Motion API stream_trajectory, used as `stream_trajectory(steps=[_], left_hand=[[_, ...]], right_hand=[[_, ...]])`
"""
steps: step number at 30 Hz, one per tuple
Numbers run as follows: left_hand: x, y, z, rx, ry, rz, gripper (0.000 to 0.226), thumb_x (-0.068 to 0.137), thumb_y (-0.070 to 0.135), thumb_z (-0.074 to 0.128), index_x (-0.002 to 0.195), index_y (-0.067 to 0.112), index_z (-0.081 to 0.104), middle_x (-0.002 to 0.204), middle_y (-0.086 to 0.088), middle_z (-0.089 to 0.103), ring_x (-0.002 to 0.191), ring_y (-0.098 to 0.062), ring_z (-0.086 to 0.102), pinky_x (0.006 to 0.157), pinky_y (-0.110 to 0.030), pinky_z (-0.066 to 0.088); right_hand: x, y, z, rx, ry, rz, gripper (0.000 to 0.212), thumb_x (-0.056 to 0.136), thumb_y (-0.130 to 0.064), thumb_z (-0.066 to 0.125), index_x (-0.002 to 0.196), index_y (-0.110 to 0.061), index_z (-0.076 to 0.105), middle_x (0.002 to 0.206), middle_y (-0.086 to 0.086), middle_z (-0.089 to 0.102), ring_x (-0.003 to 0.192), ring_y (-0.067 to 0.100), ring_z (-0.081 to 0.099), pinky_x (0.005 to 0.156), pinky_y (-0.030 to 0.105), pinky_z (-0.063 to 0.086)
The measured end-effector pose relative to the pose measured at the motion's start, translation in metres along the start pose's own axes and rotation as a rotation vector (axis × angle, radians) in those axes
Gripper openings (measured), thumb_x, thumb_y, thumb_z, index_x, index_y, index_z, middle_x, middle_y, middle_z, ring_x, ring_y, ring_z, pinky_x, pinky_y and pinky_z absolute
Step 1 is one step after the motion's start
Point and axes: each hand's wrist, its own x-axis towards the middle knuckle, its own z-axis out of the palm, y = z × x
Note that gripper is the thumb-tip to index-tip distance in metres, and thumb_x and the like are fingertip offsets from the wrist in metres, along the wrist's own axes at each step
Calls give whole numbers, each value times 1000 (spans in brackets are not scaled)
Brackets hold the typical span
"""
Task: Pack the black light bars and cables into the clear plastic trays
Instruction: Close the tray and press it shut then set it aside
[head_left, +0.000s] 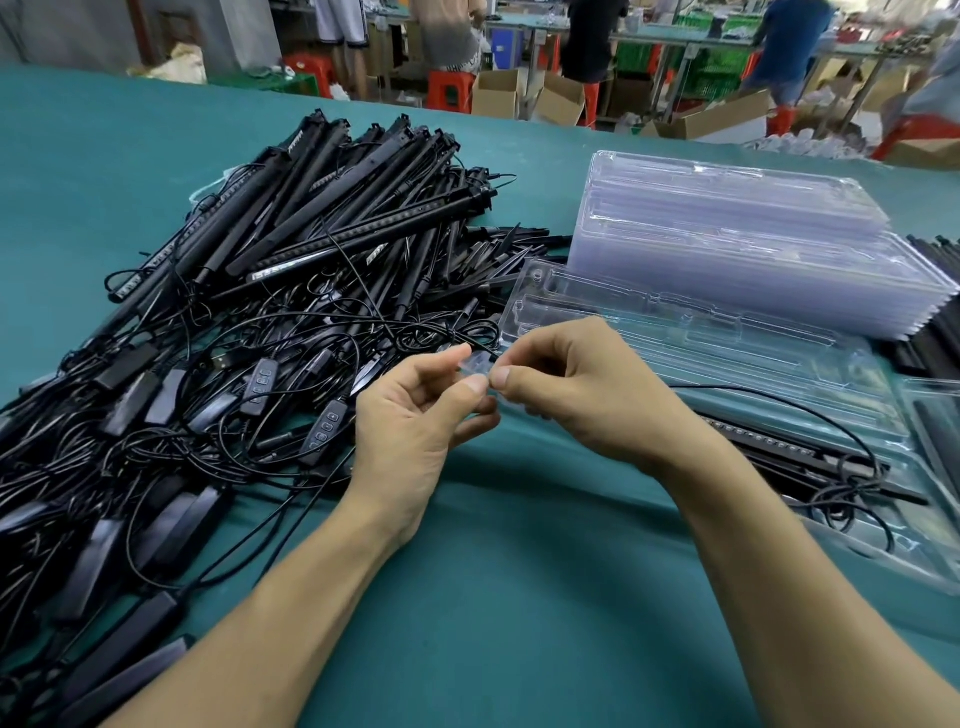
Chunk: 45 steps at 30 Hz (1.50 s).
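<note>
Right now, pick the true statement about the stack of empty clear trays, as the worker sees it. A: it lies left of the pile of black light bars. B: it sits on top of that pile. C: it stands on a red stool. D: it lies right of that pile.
D: the stack of empty clear trays rests on the green table, to the right of the pile of black light bars.
</note>
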Motion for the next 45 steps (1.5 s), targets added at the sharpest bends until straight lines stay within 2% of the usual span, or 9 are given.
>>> stream_trajectory(steps=[7,12,15,18,22,28,45], left_hand=[[2,-2,-1,-39,11,-48,21,90,-5,60,104,9,65,71,3,67,66,-9,66,66,-24,57],[1,-2,0,-45,4,-49,22,87,2,65,107,10,65,74,2,69,66,-8,67,67,-24,57],[0,-1,1,-46,7,-40,35,74,16,71,109,9,66,76,0,71,67,-9,68,68,-24,57],[0,-1,1,-36,11,-35,40,71,20,73,109,10,67,76,1,71,68,-10,68,68,-24,57],[1,-2,0,-26,14,-28,41,70,20,74,109,10,67,76,1,71,69,-10,68,68,-24,57],[1,-2,-1,-39,13,-29,38,71,19,74,108,10,68,76,0,70,67,-10,68,68,-25,57],[0,-1,0,-54,17,-42,40,69,18,74,108,10,68,74,2,70,67,-9,68,67,-24,57]], right_hand=[[0,-1,0,5,6,2,16,84,-27,64,76,-16,74,65,12,64,59,13,47,58,45,46],[0,-2,-1,28,-4,-1,18,83,-30,64,76,-17,74,69,22,62,60,19,46,58,49,45],[-1,-3,-2,37,2,4,20,81,-33,63,76,-18,74,71,22,63,61,20,48,61,51,46],[-1,-3,-2,55,0,8,20,80,-32,63,76,-16,74,71,23,63,61,20,48,61,50,46],[0,-2,-2,76,-6,10,20,81,-31,63,76,-16,74,72,23,63,61,19,48,60,49,46],[0,1,-3,106,-12,15,17,82,-28,64,76,-16,74,71,21,64,61,14,50,61,39,44],[-1,-1,-4,105,-16,18,15,89,-16,66,77,-13,75,73,24,64,62,17,51,61,42,44]])
